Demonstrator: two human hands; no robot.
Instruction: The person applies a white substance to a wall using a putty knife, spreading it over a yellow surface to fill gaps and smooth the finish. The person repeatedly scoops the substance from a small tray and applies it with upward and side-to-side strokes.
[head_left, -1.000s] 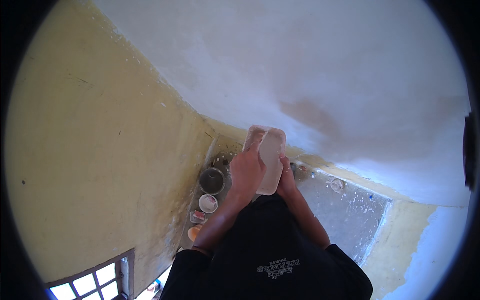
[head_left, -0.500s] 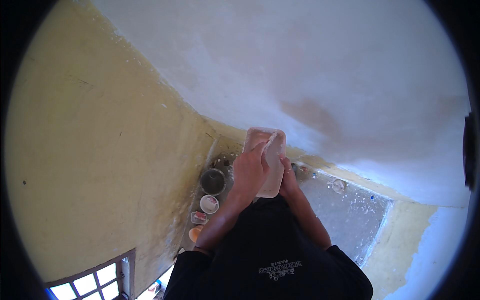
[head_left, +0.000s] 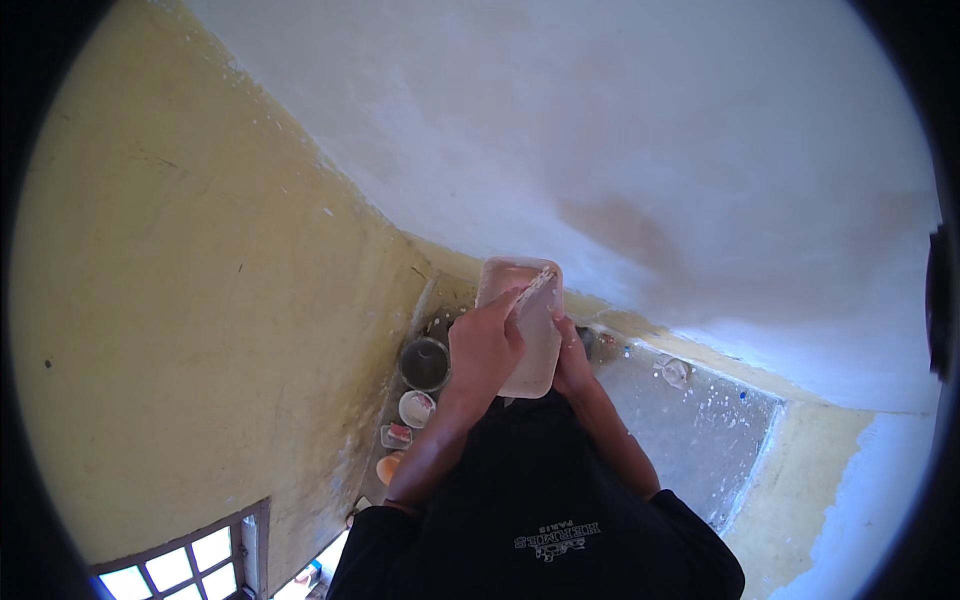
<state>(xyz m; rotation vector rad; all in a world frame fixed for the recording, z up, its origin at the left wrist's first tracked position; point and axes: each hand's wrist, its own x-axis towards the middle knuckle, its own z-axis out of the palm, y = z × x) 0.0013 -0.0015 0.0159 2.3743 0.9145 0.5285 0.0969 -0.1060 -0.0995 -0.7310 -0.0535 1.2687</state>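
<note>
Tray (head_left: pixel 541 350) shifted sl. L | under L hand (head_left: pixel 484 346) | R hand (head_left: pixel 572 362) @ edge

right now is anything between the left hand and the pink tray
Only the caked tool gripped by the left hand, angled over the tray, shows between them. The right hand holds the tray's right side, out of the way.
</note>
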